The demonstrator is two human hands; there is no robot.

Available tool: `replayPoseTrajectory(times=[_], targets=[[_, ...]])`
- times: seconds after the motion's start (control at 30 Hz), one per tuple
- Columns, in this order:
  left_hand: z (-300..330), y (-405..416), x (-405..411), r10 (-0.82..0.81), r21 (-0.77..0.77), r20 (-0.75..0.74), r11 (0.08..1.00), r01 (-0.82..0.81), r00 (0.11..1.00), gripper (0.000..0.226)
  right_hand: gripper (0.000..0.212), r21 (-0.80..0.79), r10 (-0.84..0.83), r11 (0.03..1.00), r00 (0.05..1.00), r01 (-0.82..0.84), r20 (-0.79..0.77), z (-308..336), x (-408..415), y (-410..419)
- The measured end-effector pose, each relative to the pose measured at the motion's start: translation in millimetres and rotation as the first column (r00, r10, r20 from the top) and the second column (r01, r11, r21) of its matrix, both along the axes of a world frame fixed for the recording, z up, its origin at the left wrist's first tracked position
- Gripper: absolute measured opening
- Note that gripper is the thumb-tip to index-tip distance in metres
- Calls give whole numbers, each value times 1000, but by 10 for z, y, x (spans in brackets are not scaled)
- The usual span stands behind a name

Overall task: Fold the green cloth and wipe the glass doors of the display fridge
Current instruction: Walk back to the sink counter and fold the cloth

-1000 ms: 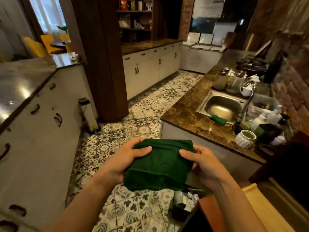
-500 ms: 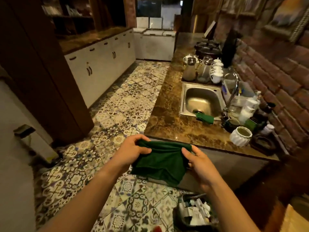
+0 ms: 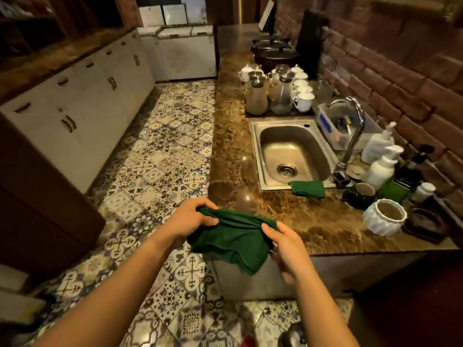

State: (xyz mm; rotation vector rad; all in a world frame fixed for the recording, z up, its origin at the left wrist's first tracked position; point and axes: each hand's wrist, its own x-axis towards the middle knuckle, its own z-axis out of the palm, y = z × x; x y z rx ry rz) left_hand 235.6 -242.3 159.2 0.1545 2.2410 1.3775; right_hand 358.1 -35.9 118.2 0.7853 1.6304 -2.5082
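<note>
Left grip point(image 3: 190, 219): I pinch the green cloth's point(image 3: 230, 241) left edge.
Right grip point(image 3: 285, 249): I clasp its right edge.
Cloth: bunched, beside the worktop point(image 3: 300, 216).

Both bare forearms reach forward and converge. The left hand point(image 3: 188, 219) curls its fingers over one end of the green cloth point(image 3: 231, 242); the right hand point(image 3: 284, 247) pinches the other end, thumb on top.
</note>
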Motion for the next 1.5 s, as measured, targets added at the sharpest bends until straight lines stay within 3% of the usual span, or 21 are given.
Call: replayPoseTrajectory(times=[0.3,0.4,0.6,0.77,0.87,0.9,0.97,1.0,1.07,1.13,1.27,1.4,1.5], targets=[[-389,493,-1410,-315,-6,184,947,322,931,19,21,-37,-299,952,949,304,99,-503,-815,-94],[-556,730,-1807,-453,-40,232,880,474,861,10,19,-36,-417,902,889,430,189,-682,-1033,-171],[-951,1038,-2532,-638,-108,324,709,697,699,16,16,-55,-600,766,742,641,300,-989,-1534,-491],[-1040,1153,-3198,-743,-186,289,575,797,604,19,24,-53,-681,673,647,737,344,-1100,-2108,-771],[-1110,1226,-3508,-773,-186,215,568,802,597,20,27,99,-751,625,563,774,344,-1134,-2480,-833],[-1150,1252,-3585,-769,-191,175,586,788,614,25,30,262,-776,622,535,738,334,-1155,-2563,-828],[-1239,1232,-3772,-745,-296,61,622,725,664,48,39,660,-804,569,498,490,324,-1175,-2693,-869],[-1271,1204,-3828,-726,-337,24,641,690,687,48,42,772,-813,518,491,369,312,-1166,-2718,-893],[-1308,1085,-3944,-694,-318,24,677,664,720,26,35,865,-795,439,552,241,249,-1146,-2840,-982],[-1378,969,-4053,-679,-308,43,689,656,733,19,24,896,-723,414,656,162,216,-1149,-3050,-1035],[-1575,842,-4239,-598,-201,143,763,615,789,27,25,850,-607,507,760,145,232,-1148,-3633,-919],[-1736,886,-4341,-546,-156,197,803,576,814,29,44,802,-547,594,700,-62,459,-1255,-4055,-620],[-1814,956,-4327,-545,-127,200,809,573,814,27,43,738,-485,629,619,-243,618,-1366,-4128,-487]])
